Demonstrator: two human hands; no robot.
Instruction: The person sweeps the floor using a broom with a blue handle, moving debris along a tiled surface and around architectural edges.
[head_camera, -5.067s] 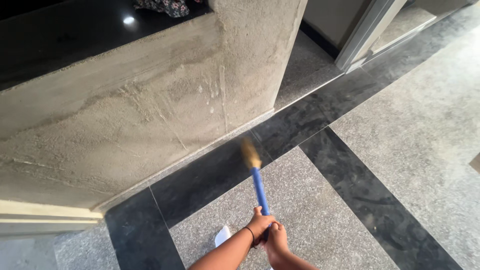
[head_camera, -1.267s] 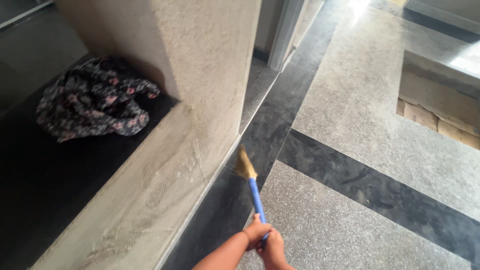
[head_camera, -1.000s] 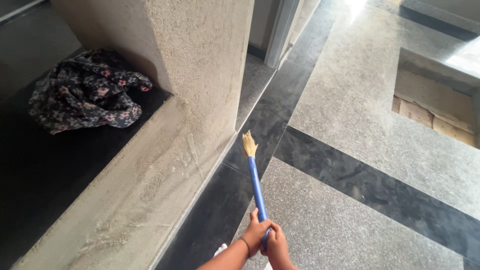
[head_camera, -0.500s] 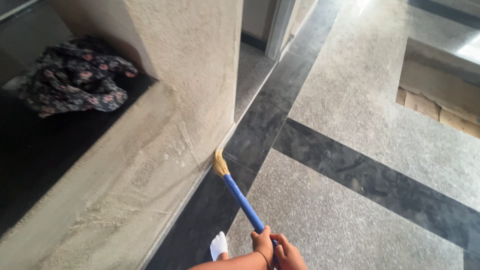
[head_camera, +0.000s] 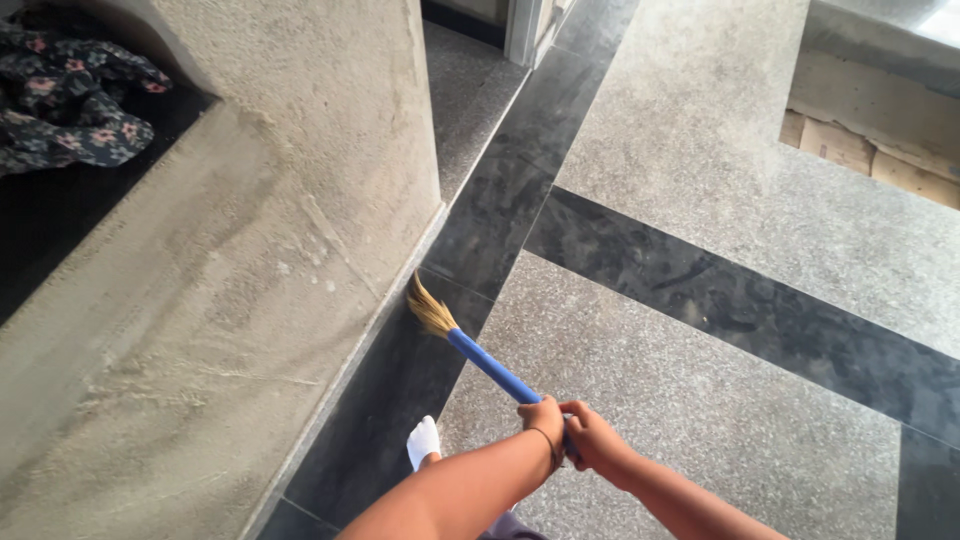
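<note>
Both hands are wrapped around the lower end of a broom's blue handle (head_camera: 493, 368), low in the view at about six o'clock. The left hand (head_camera: 543, 420) grips nearer the bristles, with a thin dark band around its wrist, and the right hand (head_camera: 592, 440) sits touching it, just behind at its four o'clock, both closed tight on the handle with the fingers curled round it. The broom (head_camera: 455, 340) slants up toward ten o'clock from the hands, and its short tuft of straw-coloured bristles (head_camera: 428, 307) rests on the dark stone strip of the floor (head_camera: 690, 170), right against the foot of a rough grey concrete wall (head_camera: 250, 300). That wall fills the left side and runs up toward twelve o'clock, where it ends at a corner. On a dark ledge (head_camera: 60, 240) at ten o'clock lies a crumpled, dark flowered cloth (head_camera: 70, 100), well apart from the broom. The floor is speckled grey stone crossed by broad black bands. A foot in a white sock (head_camera: 424, 441) stands on the dark strip at about nine o'clock from the hands, close beside the left forearm. At two o'clock a low pale step (head_camera: 880, 120) borders the floor.
</note>
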